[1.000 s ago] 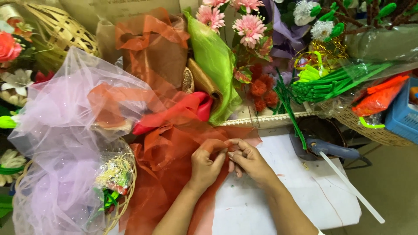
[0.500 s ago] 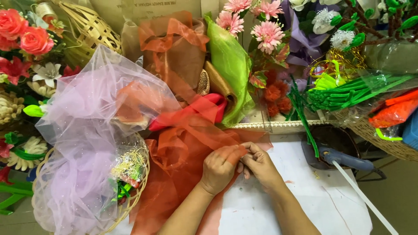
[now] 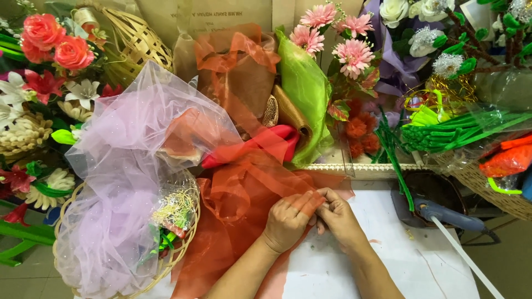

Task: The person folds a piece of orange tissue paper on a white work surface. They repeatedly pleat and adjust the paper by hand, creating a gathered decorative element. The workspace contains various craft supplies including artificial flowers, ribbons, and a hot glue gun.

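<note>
**Orange organza pinched between both hands**

My left hand (image 3: 287, 220) and right hand (image 3: 339, 217) meet fingertip to fingertip near the white table's (image 3: 421, 266) back edge — both pinching one fold of the orange organza (image 3: 233, 205). The sheer cloth trails away leftward from my hands, its length running down-left toward the wicker basket (image 3: 166, 266) — nearer my left hand.

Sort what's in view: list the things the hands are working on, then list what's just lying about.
In hand:
left hand
right hand
orange sheer fabric, pinched by both

Lying about:
lilac tulle
glue gun
green stems
pink flowers
wicker basket
</note>
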